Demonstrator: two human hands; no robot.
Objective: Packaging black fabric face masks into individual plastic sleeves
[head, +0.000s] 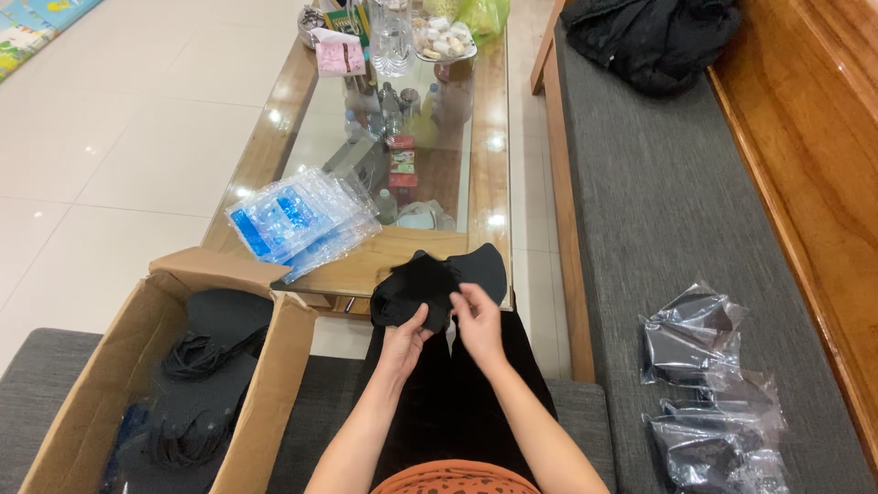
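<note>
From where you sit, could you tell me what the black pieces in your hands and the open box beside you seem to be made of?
The black pieces look like soft matte fabric; they fold limply. The open brown box looks like corrugated cardboard, dull with creased flaps.

I record the soft fabric face masks (430, 284) between my left hand (402, 340) and right hand (477, 322) as plain black, unpatterned. The open corrugated cardboard box (137, 366) is tan-brown; its contents are black. The stack of clear plastic sleeves (297, 220) carries bright blue printed panels. The glass-topped wooden coffee table (489, 155) has a honey-brown frame. The bench cushion (677, 229) is charcoal grey with a fine weave. The bagged masks (704, 384) show black through glossy transparent film. The floor tiles (119, 137) are off-white.
</note>
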